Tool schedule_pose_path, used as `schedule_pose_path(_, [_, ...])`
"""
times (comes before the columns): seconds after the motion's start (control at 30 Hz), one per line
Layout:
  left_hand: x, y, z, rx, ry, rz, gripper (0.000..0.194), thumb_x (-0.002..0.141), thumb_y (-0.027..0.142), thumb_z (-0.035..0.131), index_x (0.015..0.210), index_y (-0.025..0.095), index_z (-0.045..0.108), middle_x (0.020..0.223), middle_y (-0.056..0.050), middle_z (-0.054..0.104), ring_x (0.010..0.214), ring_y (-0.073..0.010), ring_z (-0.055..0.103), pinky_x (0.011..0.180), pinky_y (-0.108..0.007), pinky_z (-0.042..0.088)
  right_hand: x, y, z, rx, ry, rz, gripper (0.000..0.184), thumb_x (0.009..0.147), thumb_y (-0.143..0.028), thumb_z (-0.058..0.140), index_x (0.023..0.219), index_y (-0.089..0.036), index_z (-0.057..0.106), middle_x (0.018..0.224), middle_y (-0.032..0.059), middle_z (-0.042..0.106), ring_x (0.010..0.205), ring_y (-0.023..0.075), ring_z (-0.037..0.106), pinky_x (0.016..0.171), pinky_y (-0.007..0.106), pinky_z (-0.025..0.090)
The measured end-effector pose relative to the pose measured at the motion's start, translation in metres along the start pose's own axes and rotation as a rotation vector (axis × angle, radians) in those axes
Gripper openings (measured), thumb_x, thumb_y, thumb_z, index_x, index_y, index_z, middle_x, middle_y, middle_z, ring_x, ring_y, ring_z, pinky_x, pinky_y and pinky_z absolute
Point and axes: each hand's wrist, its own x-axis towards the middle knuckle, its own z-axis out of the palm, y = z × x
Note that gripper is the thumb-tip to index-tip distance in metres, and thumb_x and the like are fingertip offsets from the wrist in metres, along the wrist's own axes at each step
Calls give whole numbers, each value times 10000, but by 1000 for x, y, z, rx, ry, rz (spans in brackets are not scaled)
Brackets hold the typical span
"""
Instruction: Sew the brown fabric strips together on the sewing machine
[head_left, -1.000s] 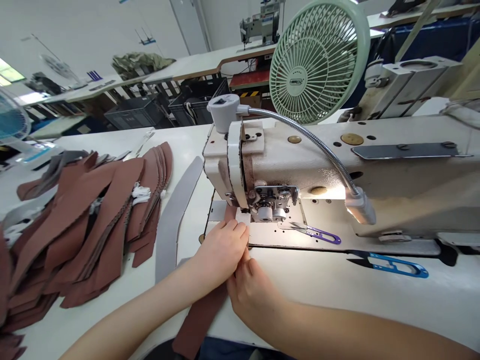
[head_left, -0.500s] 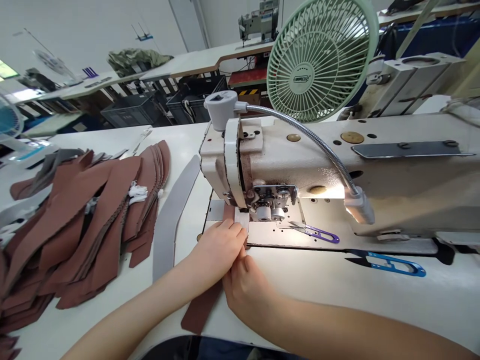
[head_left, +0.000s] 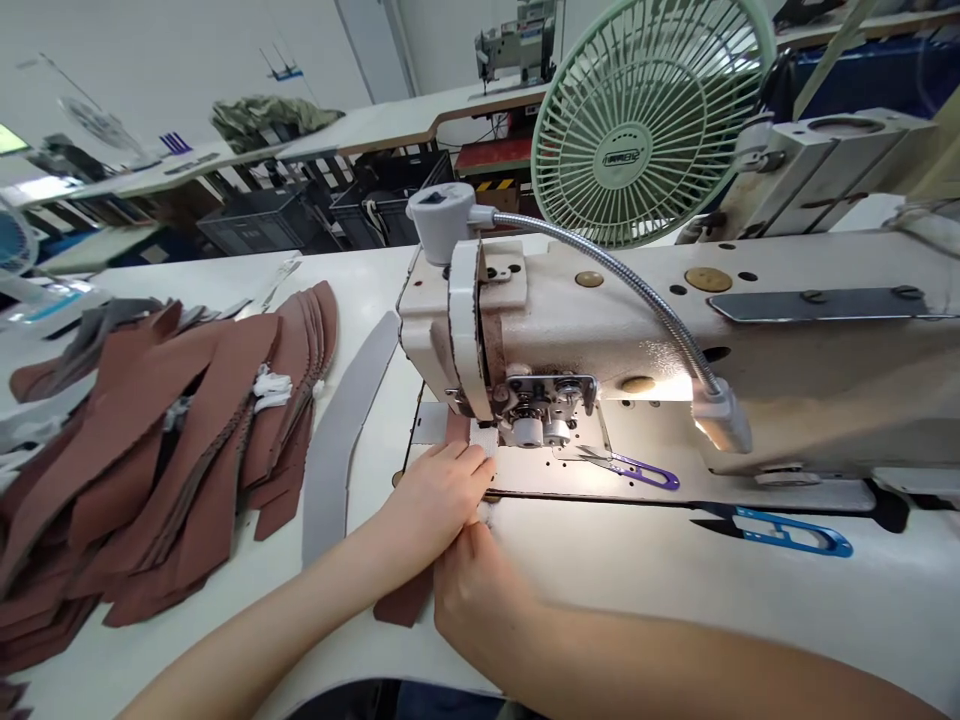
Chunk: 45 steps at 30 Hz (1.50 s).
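A brown fabric strip [head_left: 405, 605] runs beneath both hands toward the needle area of a sewing machine [head_left: 442, 340]. On top of it, by the presser area, lies a short white band [head_left: 484, 438]. My left hand [head_left: 435, 500] presses down on the strip and the band with its fingers together, just in front of the machine head. Close against it, my right hand [head_left: 480, 590] is closed in a pinch at the strip's right edge; its fingertips are partly hidden by the left hand. The needle itself is hidden.
Purple-handled thread snips [head_left: 637, 470] lie on the machine bed, blue snips [head_left: 787, 530] on the table at right. Left of me are a grey strip [head_left: 337, 450] and a heap of brown pieces [head_left: 172, 440]. A lamp [head_left: 720, 415] and a green fan [head_left: 637, 140] stand beyond.
The brown strip has slid forward toward the machine, so less of its tail shows. My right hand has shifted slightly left; my left hand stays nearly in place.
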Motion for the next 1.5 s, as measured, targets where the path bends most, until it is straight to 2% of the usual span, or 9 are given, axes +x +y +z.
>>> schedule_pose_path(0.2, [7, -7, 7, 32, 91, -13, 224, 736, 7, 494, 878, 149, 593, 850, -70, 575, 816, -213, 525, 698, -317, 420, 1, 1, 3, -24, 79, 29, 317, 751, -133, 563, 1009, 34, 643, 992, 302, 668, 899, 380, 627, 630, 454, 439])
schedule_pose_path(0.33, [10, -10, 3, 63, 89, -3, 168, 761, 47, 504, 864, 148, 591, 847, -75, 573, 827, -218, 517, 695, -319, 402, 0, 4, 2, -42, 111, 67, 374, 765, -152, 568, 1058, 78, 609, 1003, 346, 648, 930, 402, 624, 623, 453, 431])
schedule_pose_path(0.47, [3, -10, -1, 126, 87, 45, 153, 833, 88, 486, 933, 132, 593, 856, -78, 595, 878, -237, 520, 738, -352, 384, -2, 6, 1, -58, 88, 63, 339, 791, -114, 522, 1069, 51, 622, 1018, 314, 661, 947, 380, 628, 617, 436, 438])
schedule_pose_path(0.63, [-2, -10, 2, 102, 60, 72, 143, 851, 91, 481, 916, 141, 598, 830, -57, 607, 758, -203, 524, 663, -329, 354, -4, 8, 1, -87, 52, 30, 337, 789, -119, 513, 1034, 71, 646, 1031, 316, 656, 931, 380, 637, 670, 462, 455])
schedule_pose_path(0.73, [3, -12, 4, 84, 79, 47, 153, 817, 67, 497, 900, 144, 600, 826, -61, 599, 773, -199, 527, 667, -313, 358, -6, 13, 0, -102, 76, 18, 341, 805, -108, 509, 1055, 85, 634, 1044, 326, 648, 959, 376, 632, 708, 470, 453])
schedule_pose_path(0.9, [7, -9, 4, 105, 80, 0, 152, 817, 63, 486, 891, 143, 592, 858, -78, 598, 838, -221, 539, 676, -318, 376, -12, 26, 1, -130, 136, -27, 353, 769, -92, 505, 1039, 92, 639, 1029, 315, 658, 945, 377, 637, 682, 455, 453])
schedule_pose_path(1.13, [-2, -8, 2, 100, 21, 72, 167, 853, 68, 476, 949, 134, 597, 859, -68, 612, 790, -200, 548, 677, -313, 405, -20, 36, 6, -83, 171, -4, 350, 802, -55, 427, 1054, 59, 641, 1020, 293, 670, 968, 363, 642, 663, 435, 457])
schedule_pose_path(1.3, [2, -9, 6, 49, 89, 14, 188, 886, 76, 435, 931, 139, 606, 852, -71, 599, 822, -209, 540, 703, -316, 437, -22, 41, 5, -96, 147, 7, 391, 810, -12, 373, 1099, 57, 627, 1058, 280, 664, 994, 343, 636, 689, 435, 467])
schedule_pose_path(1.5, [9, -9, 13, 26, 170, -27, 173, 876, 74, 445, 847, 146, 600, 825, -73, 579, 813, -207, 528, 700, -307, 444, -22, 46, 5, -78, 151, 22, 369, 827, -25, 398, 1101, 52, 632, 1075, 275, 661, 1006, 330, 637, 729, 423, 486])
